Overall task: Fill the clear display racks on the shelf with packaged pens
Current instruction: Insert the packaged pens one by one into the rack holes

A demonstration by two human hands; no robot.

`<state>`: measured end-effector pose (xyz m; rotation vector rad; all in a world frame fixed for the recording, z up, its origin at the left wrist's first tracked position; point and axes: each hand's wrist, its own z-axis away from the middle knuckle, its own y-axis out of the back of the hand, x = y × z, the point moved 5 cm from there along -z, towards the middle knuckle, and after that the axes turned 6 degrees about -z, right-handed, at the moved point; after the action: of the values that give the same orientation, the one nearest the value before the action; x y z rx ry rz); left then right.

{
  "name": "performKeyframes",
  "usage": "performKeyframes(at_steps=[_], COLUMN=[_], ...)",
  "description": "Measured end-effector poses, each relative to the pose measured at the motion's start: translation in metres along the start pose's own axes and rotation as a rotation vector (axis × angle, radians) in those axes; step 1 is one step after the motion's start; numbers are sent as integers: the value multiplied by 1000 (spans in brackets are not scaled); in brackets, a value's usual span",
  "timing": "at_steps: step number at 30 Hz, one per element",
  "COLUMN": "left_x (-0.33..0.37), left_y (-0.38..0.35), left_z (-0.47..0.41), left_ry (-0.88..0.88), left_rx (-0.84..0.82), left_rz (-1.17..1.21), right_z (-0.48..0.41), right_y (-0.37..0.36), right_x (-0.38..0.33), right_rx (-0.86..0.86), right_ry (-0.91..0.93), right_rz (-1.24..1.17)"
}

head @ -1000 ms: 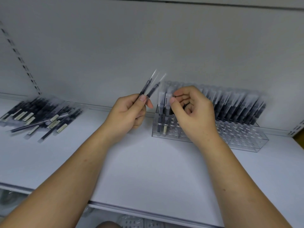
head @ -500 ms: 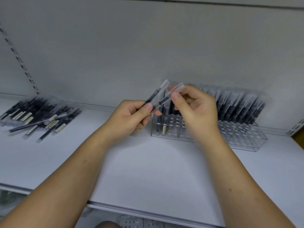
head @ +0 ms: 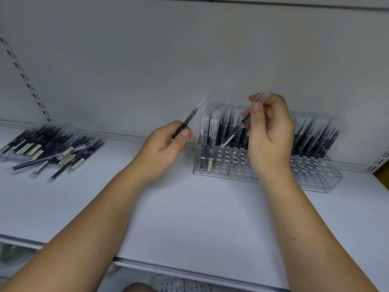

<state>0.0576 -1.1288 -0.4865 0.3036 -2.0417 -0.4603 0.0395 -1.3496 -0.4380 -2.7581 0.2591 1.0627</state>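
Clear rack (head: 315,175) at three o'clock; right hand (head: 271,140) pinches a packaged pen (head: 235,132) (tilted) over it, left hand (head: 163,149) grips another pen (head: 187,123).

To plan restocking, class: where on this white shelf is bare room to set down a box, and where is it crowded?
Bare: the white shelf between the loose pile of packaged black pens and the clear plastic rack, and the strip in front of that rack. Crowded: the pile itself and the rack's back rows.
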Motion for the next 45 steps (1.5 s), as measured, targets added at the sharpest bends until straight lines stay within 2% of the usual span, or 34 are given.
performKeyframes(at_steps=[3,6,17,23,27,33,39,45], left_x=[-2,-3,-1,-1,-1,6,20,24], left_y=[0,1,3,3,3,5,0,-8], left_z=[1,1,0,0,1,4,9,10], left_ry=[-12,-17,-31,-31,-24,-55,-170,-256], left_rx=[-15,-3,39,43,49,79,50,30], left_rz=[-140,-178,-181,-186,-187,-185,-252,-370], right_z=[2,3,9,11,11,9,14,18], right_y=[-2,-5,-16,-15,-14,-13,-23,-28], right_x=[5,6,27,31,25,6,-3,-5], right_rx=[-50,-89,-241,-243,-186,-94,-251,-318], right_ry=[5,-6,-85,-157,-179,-94,-193,-233], right_rz=[119,164,312,355,318,164,-104,-152])
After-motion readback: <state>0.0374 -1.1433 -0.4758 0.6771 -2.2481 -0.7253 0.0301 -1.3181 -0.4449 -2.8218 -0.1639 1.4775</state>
